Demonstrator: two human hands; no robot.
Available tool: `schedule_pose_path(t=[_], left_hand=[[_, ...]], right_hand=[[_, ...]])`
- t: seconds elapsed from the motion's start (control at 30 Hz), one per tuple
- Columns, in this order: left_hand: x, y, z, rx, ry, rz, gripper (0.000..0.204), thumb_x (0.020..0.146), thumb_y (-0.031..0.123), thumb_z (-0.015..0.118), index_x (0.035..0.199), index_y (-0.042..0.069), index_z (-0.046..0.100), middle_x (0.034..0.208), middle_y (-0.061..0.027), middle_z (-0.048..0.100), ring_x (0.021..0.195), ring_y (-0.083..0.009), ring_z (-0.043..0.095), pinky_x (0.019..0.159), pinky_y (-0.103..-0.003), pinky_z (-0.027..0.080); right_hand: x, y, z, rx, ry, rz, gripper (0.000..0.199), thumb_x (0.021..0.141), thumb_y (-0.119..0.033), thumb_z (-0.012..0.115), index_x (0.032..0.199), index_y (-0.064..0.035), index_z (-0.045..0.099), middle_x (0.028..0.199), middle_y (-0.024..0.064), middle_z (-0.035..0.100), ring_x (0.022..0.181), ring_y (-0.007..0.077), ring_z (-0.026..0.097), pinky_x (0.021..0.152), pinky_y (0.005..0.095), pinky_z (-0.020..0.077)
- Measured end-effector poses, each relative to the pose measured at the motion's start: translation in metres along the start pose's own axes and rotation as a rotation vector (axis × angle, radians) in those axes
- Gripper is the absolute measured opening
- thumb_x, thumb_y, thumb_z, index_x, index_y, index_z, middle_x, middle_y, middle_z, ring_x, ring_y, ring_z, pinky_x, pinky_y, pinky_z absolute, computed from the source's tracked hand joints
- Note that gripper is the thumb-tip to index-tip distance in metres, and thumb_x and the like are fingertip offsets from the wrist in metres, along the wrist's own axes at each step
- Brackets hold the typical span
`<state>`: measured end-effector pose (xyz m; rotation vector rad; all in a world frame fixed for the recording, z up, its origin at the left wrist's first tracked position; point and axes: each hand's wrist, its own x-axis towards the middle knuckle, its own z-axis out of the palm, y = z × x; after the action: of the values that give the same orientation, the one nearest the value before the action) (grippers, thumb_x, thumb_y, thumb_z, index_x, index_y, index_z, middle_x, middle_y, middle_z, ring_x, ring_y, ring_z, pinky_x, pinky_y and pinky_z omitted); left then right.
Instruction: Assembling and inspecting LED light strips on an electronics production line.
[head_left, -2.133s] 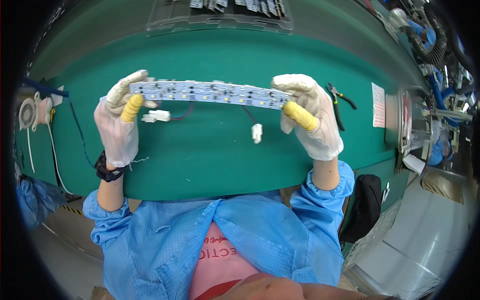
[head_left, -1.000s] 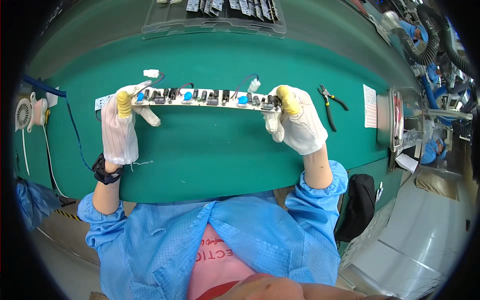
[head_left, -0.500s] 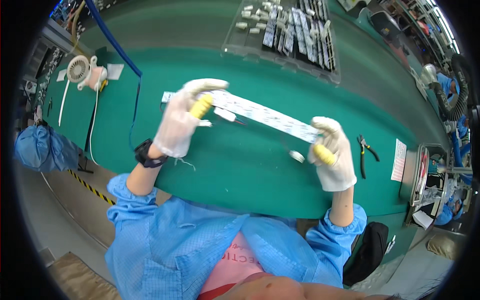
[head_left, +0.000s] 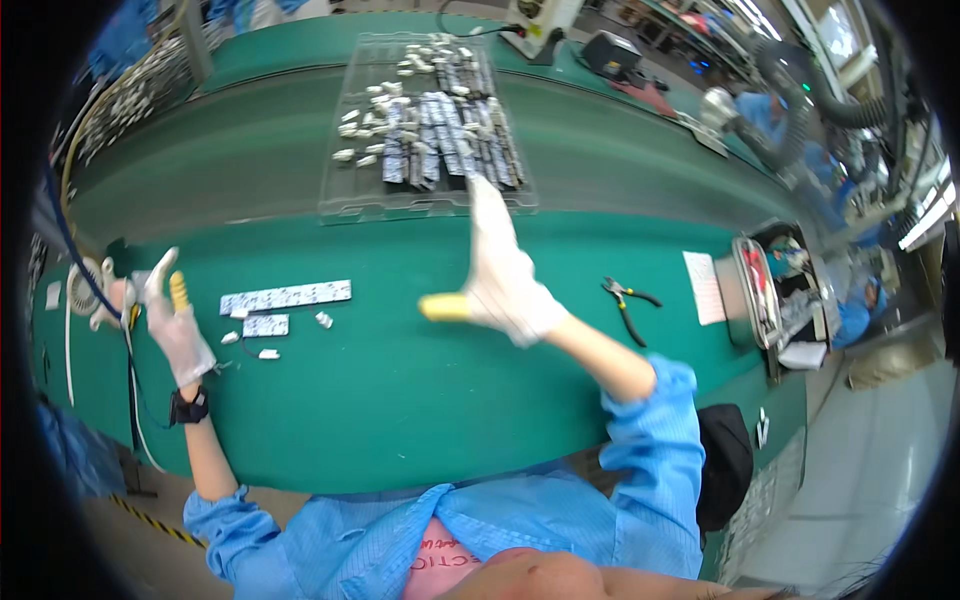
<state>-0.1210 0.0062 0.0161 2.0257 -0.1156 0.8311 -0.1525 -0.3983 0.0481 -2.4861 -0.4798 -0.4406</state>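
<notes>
The person's right hand point(head_left: 505, 280) is raised above the green tabletop point(head_left: 400, 380), its grip open and empty: the white-gloved fingers stretch toward twelve o'clock, their tips reaching the near edge of the clear plastic tray point(head_left: 430, 205), while the thumb, capped in yellow, sticks out toward nine o'clock. The left hand point(head_left: 175, 325) hangs at the far nine o'clock side of the tabletop, also open and holding nothing, its gloved fingers spread upward and one fingertip covered in yellow. A dark strap circles the left wrist point(head_left: 190, 407).

The long white circuit strip point(head_left: 286, 296) lies flat on the tabletop, apart from both hands, between them and nearer the left one, at about three o'clock from it. Just below the strip sits a shorter white board piece point(head_left: 265, 325), with small white connectors point(head_left: 324, 320) scattered beside it.

The clear tray, at twelve o'clock, holds rows of small dark and white parts. At three o'clock from the right hand, a pair of pliers point(head_left: 628, 300) lies on the tabletop, and beyond it a white paper sheet point(head_left: 705, 287). Past the left hand, at the tabletop's edge, there is a small white fan-like device point(head_left: 88, 295).
</notes>
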Motion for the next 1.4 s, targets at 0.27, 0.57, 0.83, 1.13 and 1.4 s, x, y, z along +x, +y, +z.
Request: schedule_pose_path(t=[0.27, 0.57, 0.83, 1.13, 1.4], left_hand=[[-0.011, -0.026, -0.010, -0.078, -0.065, -0.072, 0.066, 0.065, -0.018, 0.033, 0.127, -0.003, 0.049, 0.125, -0.0143, 0.055, 0.123, -0.0223, 0.048, 0.111, -0.037, 0.027], [-0.013, 0.000, -0.010, -0.101, -0.069, -0.114, 0.066, 0.068, -0.016, 0.032, 0.131, -0.001, 0.048, 0.123, -0.0146, 0.057, 0.123, -0.0206, 0.048, 0.111, -0.036, 0.026], [-0.013, 0.006, -0.013, -0.127, -0.105, -0.122, 0.052, 0.081, -0.005, 0.039, 0.132, -0.001, 0.047, 0.124, -0.0146, 0.057, 0.123, -0.0214, 0.048, 0.111, -0.036, 0.026], [-0.014, 0.006, -0.011, -0.142, -0.116, -0.176, 0.067, 0.064, -0.018, 0.034, 0.126, 0.000, 0.051, 0.116, -0.0139, 0.061, 0.115, -0.0220, 0.054, 0.109, -0.037, 0.030], [-0.015, 0.005, -0.011, -0.120, -0.157, -0.150, 0.053, 0.077, -0.006, 0.034, 0.128, 0.000, 0.051, 0.116, -0.0124, 0.061, 0.116, -0.0200, 0.052, 0.108, -0.035, 0.030]], right_hand=[[0.180, 0.008, 0.061, -0.451, 0.035, 0.350, 0.137, 0.052, -0.075, 0.071, 0.149, -0.0059, 0.004, 0.150, 0.0291, 0.011, 0.136, 0.0523, 0.011, 0.107, 0.0662, 0.0093], [0.219, 0.041, 0.091, -0.288, -0.282, 0.619, 0.093, 0.057, -0.037, 0.083, 0.138, -0.0196, 0.040, 0.150, 0.0186, 0.024, 0.136, 0.0552, 0.011, 0.102, 0.0745, 0.0077], [0.203, 0.031, 0.109, -0.433, -0.083, 0.492, 0.047, 0.080, -0.031, 0.062, 0.121, -0.0080, 0.056, 0.134, 0.0200, 0.046, 0.131, 0.0568, 0.023, 0.100, 0.0754, 0.0116], [0.218, 0.028, 0.104, -0.489, -0.313, 0.620, 0.077, 0.076, -0.048, 0.068, 0.141, -0.0201, 0.037, 0.152, 0.0157, 0.020, 0.135, 0.0522, 0.018, 0.100, 0.0763, 0.0104], [0.229, 0.054, 0.102, -0.229, -0.154, 0.680, 0.053, 0.080, -0.040, 0.067, 0.125, -0.0130, 0.055, 0.139, 0.0104, 0.044, 0.131, 0.0494, 0.028, 0.100, 0.0749, 0.0165]])
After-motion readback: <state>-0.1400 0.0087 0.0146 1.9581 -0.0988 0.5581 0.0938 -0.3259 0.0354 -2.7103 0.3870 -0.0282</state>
